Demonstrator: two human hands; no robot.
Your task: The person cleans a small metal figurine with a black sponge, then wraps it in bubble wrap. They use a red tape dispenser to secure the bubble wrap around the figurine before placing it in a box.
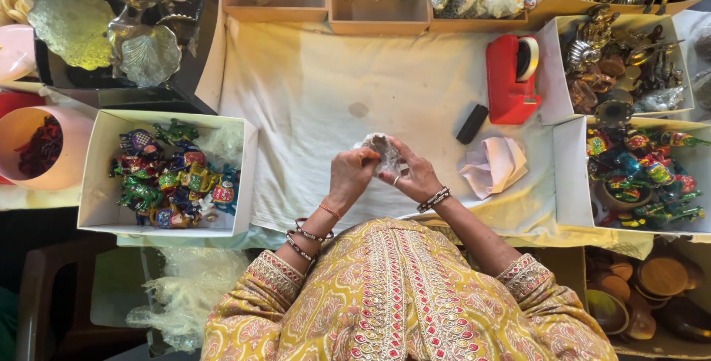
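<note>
Two hands are seen, the left hand (349, 174) and the right hand (416, 178), with one small clear-wrapped item (384, 151) held between them. One red tape dispenser (511, 78), one small black block (472, 124) and one crumpled pale cloth (494, 165) are counted on the sheet. Three white boxes of figurines are seen, one at left (100, 183) and two at right (552, 72) (572, 176). One pink bowl (18, 135) is counted.
</note>
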